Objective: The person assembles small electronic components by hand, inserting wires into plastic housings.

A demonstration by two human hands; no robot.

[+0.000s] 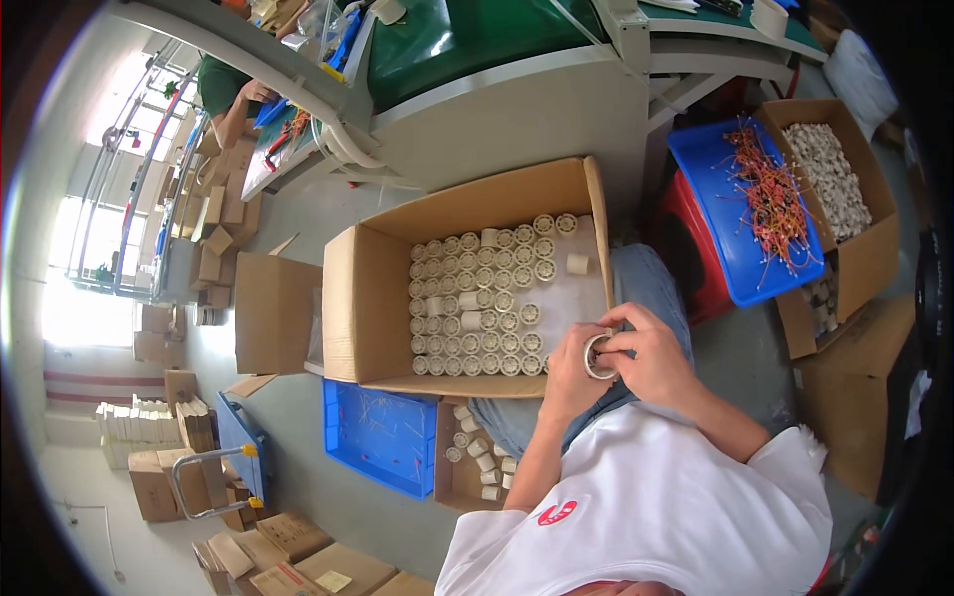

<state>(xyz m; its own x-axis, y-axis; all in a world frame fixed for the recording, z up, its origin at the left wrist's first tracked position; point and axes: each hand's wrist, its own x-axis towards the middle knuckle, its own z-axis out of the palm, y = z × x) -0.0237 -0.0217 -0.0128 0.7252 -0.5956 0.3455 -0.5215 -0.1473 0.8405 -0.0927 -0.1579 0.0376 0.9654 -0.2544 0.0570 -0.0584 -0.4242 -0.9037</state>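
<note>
My left hand (571,373) is wrapped round a white plastic cylinder (599,372), whose open round end faces up. My right hand (648,356) bends over it, with closed fingertips reaching into the opening; whatever they pinch inside is hidden. Both hands are at the near right corner of a large open cardboard box (383,243), above my lap. Rows of similar white cylinders (467,298) stand inside the box, mostly showing their slotted round ends. Toward the right of the box, one cylinder (577,264) lies on its side, apart from the rows, on a pale liner.
A blue tray (730,214) of coloured wires rests on a red stool (696,248); a carton (874,184) of small white parts stands beyond it. Left of my legs are a blue crate (373,477) and a carton of loose cylinders (487,462). A co-worker's arm (234,119) shows far left.
</note>
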